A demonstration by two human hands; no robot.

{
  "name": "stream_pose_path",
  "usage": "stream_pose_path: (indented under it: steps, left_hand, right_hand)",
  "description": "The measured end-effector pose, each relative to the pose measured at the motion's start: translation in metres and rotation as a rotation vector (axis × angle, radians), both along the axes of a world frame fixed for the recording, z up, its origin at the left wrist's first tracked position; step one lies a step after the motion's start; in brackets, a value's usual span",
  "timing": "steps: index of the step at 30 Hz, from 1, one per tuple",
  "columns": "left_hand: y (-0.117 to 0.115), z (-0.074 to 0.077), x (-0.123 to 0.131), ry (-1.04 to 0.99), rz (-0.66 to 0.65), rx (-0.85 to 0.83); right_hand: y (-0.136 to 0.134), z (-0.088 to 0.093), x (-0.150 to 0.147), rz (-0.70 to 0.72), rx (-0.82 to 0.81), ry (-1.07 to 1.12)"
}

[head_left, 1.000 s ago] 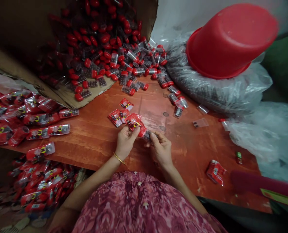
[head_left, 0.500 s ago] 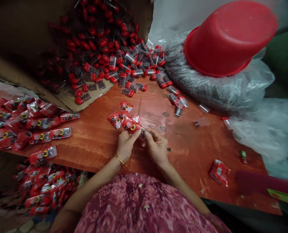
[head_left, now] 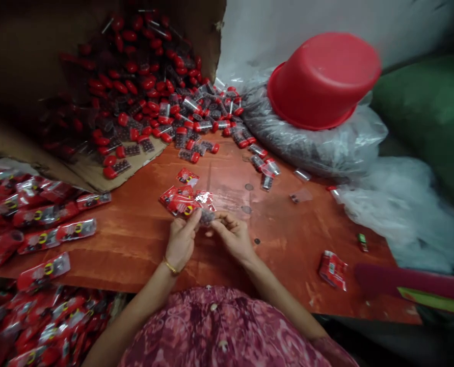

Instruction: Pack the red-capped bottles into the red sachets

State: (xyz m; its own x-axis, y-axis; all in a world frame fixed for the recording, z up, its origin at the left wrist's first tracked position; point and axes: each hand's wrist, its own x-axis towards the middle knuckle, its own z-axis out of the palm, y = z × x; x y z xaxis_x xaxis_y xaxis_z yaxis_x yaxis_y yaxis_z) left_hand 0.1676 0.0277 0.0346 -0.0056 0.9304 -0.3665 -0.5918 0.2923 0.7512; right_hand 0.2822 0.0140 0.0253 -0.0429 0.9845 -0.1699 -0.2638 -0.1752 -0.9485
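My left hand [head_left: 181, 239] pinches a red printed sleeve [head_left: 184, 206] with a yellow mark. My right hand [head_left: 232, 234] pinches a small clear tube of dark beads [head_left: 207, 216] whose end is in that sleeve. Both hands meet over the middle of the reddish wooden table [head_left: 135, 239]. A few loose red sleeves [head_left: 187, 177] lie just beyond my fingers. A gold bangle circles my left wrist.
A tipped cardboard box [head_left: 97, 173] spills several red-capped tubes [head_left: 165, 117] at the back left. Sleeved tubes [head_left: 39, 219] pile at the left edge and below it. A red basin [head_left: 322, 81] lies upturned on clear bags of dark beads [head_left: 318, 145]. More red sleeves [head_left: 331, 269] sit front right.
My hands have drawn a little closer together, and more of the tube is inside the sleeve. The camera has tilted, shifting the whole scene leftward and downward.
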Motion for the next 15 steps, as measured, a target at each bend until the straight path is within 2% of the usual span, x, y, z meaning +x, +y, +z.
stream_pose_path:
  steps: [5,9,15]
  left_hand:
    - [0.004,0.005,-0.009,-0.081,-0.038,-0.048]
    - [0.004,0.011,-0.016,-0.009,-0.036,0.01]
    - [-0.003,0.01,-0.003,0.087,-0.119,0.058]
  right_hand:
    - [0.013,0.004,-0.014,0.051,0.047,0.014]
    - [0.016,0.01,-0.019,0.133,0.017,0.012]
    - [0.006,0.01,-0.005,0.08,0.037,-0.082]
